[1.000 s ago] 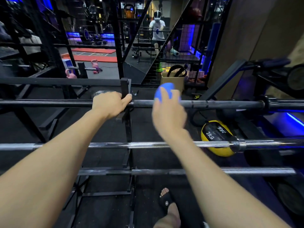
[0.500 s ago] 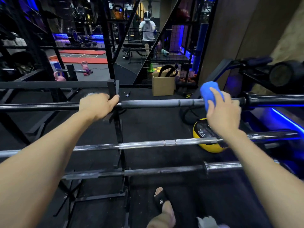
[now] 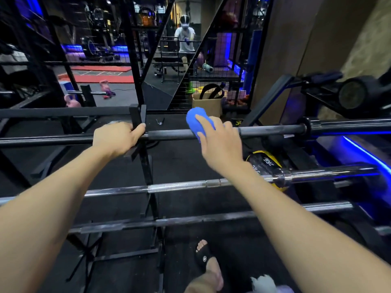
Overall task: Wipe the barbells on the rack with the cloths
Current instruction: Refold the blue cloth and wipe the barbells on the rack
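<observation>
A dark barbell (image 3: 268,131) lies across the top of the black rack (image 3: 137,116). My left hand (image 3: 115,137) grips this bar beside the rack's upright post. My right hand (image 3: 220,142) holds a blue cloth (image 3: 196,121) wrapped over the same bar, right of the post. A chrome barbell (image 3: 175,186) lies on a lower level under both forearms. A third, darker barbell (image 3: 190,219) lies lower and nearer to me.
A yellow and black 2 kg ball (image 3: 264,163) sits on the floor behind the bars. A cardboard box (image 3: 208,105) stands by the mesh wall. A mirror (image 3: 184,39) reflects a person. My sandalled foot (image 3: 204,258) is on the dark floor, with a pale cloth (image 3: 262,282) beside it.
My right hand slid the blue cloth to the right along the top barbell, then back left toward the post. My left hand kept its grip on the bar.
</observation>
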